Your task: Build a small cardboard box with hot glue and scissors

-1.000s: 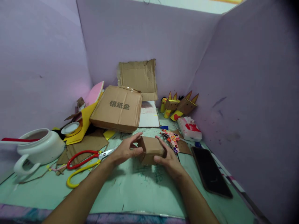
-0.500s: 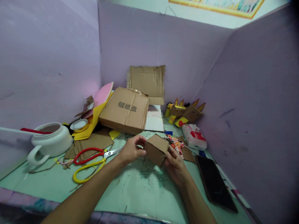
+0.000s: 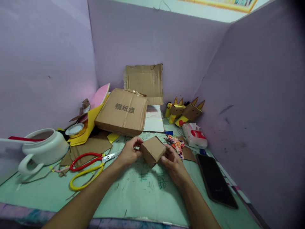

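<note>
Between my two hands is a small cardboard box [image 3: 153, 150], tilted above the green tabletop [image 3: 140, 198]. My left hand [image 3: 130, 152] grips its left corner between thumb and fingers. On the opposite corner, the fingers and thumb of my right hand [image 3: 173, 163] are closed. Scissors [image 3: 91, 162] with one red and one yellow handle lie left of my left hand, their blades partly hidden by it. Behind my right hand is a piece of colourful patterned paper [image 3: 176, 143] on the table.
At left stands a white pot [image 3: 49, 148] with a handle. A larger cardboard box [image 3: 121, 111] rests at the back, near a flat cardboard sheet [image 3: 145, 81]. Horned cardboard figures [image 3: 190, 111], a tissue pack [image 3: 195, 135] and a black phone [image 3: 215, 181] are on the right.
The small cardboard box has turned in my hands, so more of its top face now shows. The whole view has shifted slightly, with things appearing further left.
</note>
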The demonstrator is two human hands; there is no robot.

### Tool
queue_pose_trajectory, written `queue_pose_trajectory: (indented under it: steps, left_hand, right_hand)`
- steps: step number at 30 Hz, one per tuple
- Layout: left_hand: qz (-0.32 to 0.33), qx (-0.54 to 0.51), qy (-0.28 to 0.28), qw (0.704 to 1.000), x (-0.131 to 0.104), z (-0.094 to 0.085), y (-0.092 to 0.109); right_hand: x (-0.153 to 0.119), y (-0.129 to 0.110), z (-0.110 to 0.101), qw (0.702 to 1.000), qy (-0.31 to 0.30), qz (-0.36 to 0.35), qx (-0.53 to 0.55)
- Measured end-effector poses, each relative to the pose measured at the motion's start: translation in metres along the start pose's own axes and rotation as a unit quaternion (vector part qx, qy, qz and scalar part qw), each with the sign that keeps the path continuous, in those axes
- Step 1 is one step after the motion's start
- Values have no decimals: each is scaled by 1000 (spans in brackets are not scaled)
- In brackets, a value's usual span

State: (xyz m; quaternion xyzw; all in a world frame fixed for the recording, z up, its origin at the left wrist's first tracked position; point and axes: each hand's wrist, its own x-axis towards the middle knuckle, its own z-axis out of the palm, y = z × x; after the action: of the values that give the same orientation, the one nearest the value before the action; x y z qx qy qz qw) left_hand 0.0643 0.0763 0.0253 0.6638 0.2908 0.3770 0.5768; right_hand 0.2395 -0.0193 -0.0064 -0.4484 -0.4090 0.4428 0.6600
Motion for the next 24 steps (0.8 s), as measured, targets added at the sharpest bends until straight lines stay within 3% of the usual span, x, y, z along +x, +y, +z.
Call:
queue_pose_trajectory:
  steps: [8,13,17,24]
  left_hand:
    - [106,-13,-44,993,-5,0,-3]
    - [206,148,-76,964,-15,1,2]
    - [222,235,-84,943,-15,2,6]
    - [175,246,-101,948,-14,7,1]
  right_hand:
    - [1,8,13,994,-9,-49,-102]
    - [0,8,13,982,-5,-84,-169]
    - [-4,3,9,980,-16,-85,-179]
    - [3,15,7,992,75,-68,-76]
